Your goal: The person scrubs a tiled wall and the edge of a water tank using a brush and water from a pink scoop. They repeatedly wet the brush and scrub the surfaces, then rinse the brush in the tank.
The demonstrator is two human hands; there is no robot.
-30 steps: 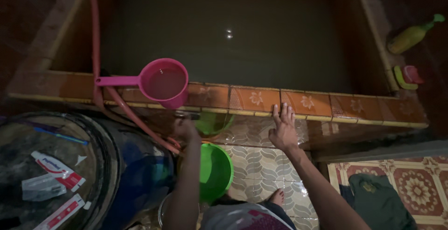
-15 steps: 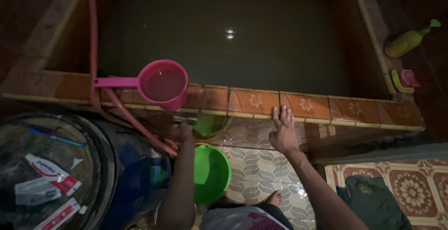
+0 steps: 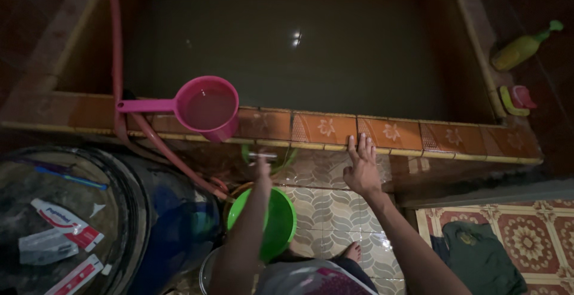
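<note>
My left hand (image 3: pixel 261 170) reaches forward to a small metal tap (image 3: pixel 263 155) on the tiled front wall of a water tank, and its fingertips close around the tap's handle. Right below the tap stands a green bucket (image 3: pixel 272 223) on the floor. My right hand (image 3: pixel 363 168) lies flat and open against the orange flowered tiles of the tank rim (image 3: pixel 326 128), fingers spread upward. A pink dipper (image 3: pixel 206 108) with water in it rests on the rim to the left of both hands.
The tank (image 3: pixel 287 43) holds dark water. A red hose (image 3: pixel 113 43) runs over the rim. A blue barrel (image 3: pixel 173 223) at left carries a lid with toothpaste tubes (image 3: pixel 66 223). A green bottle (image 3: pixel 523 46) and soap dish (image 3: pixel 517 99) sit at right. A dark cloth (image 3: pixel 478 256) lies on the patterned floor.
My left hand has moved right and up to the tap. My right hand stays on the tiles. The view has shifted slightly.
</note>
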